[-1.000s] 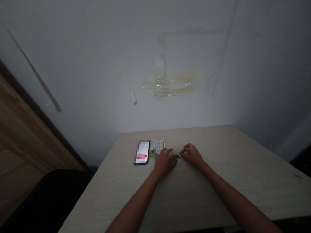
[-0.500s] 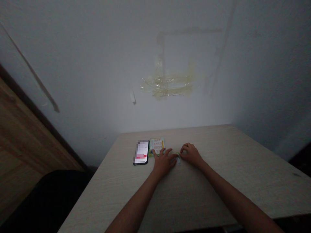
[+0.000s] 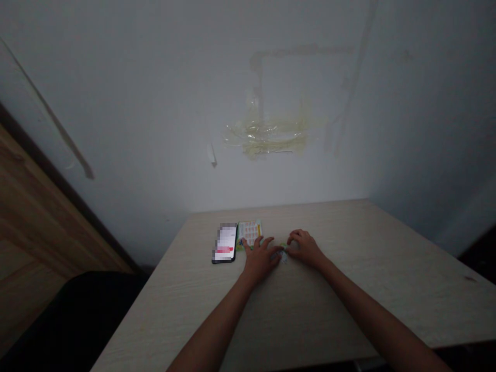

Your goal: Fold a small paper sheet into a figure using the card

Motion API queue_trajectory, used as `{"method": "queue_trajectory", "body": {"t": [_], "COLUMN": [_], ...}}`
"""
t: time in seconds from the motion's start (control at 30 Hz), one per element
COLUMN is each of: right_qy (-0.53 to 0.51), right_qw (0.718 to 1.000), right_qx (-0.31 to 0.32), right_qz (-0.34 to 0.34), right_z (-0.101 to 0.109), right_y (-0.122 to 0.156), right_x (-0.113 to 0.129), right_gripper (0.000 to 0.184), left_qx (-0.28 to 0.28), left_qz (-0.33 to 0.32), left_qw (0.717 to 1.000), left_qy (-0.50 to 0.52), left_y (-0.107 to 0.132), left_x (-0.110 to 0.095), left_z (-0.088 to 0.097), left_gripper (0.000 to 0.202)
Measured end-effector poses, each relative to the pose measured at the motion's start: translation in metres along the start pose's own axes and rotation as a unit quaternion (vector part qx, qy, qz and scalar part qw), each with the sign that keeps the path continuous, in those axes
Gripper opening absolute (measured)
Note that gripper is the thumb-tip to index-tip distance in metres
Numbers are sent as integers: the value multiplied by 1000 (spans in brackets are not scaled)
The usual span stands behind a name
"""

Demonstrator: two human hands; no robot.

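Both my hands meet over a small clear-and-green piece (image 3: 284,254) lying on the table, too small and dim to name. The thumb and index finger of my left hand (image 3: 261,261) close on its left side, while the other fingers spread out towards a printed leaflet (image 3: 250,232). That leaflet has rows of small pictures and a green border; its lower edge is partly behind my fingers. From the right, my right hand (image 3: 305,248) pinches at the piece's upper edge with thumb and index finger, the other fingers curled.
A phone (image 3: 225,243) with a lit, blurred screen lies left of the leaflet. The pale wooden table (image 3: 349,299) meets a grey wall (image 3: 163,103) with yellowed tape (image 3: 271,137) on it. At the left are a wooden door (image 3: 23,206) and a dark shape (image 3: 77,315).
My right hand's thumb and index finger have shifted very slightly on the small piece. My left hand, the leaflet and the phone stay in place.
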State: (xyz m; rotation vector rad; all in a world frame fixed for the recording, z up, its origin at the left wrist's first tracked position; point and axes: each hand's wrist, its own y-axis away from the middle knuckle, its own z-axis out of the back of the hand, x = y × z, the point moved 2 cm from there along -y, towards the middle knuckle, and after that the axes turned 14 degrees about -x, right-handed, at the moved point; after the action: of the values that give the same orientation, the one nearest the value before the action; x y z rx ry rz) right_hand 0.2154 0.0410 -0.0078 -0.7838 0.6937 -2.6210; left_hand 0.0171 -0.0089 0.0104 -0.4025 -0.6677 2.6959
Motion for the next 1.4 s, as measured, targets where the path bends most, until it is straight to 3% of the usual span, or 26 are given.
{"method": "queue_trajectory", "body": {"t": [0.33,0.6,1.07,1.4], "right_qy": [-109,-94,-44,-80], "right_qw": [994,994,998,996], "right_qx": [-20,-12,-49,-43], "right_qz": [13,61,22,-6], "right_z": [-3,-3,-14,-11], "right_y": [-1,2,-2,-1], "right_x": [-17,-16,-18,-19], "right_gripper": [9,8,11,14], "left_qx": [-11,-20,-5,-15], "left_qz": [-4,-6,-2,-11], "left_qw": [1000,1000,1000,1000], "left_qy": [13,11,13,10], "left_y": [0,0,-1,1], "left_x": [1,1,4,4], "left_z": [1,-1,-3,-3], "left_gripper": [29,30,29,29]}}
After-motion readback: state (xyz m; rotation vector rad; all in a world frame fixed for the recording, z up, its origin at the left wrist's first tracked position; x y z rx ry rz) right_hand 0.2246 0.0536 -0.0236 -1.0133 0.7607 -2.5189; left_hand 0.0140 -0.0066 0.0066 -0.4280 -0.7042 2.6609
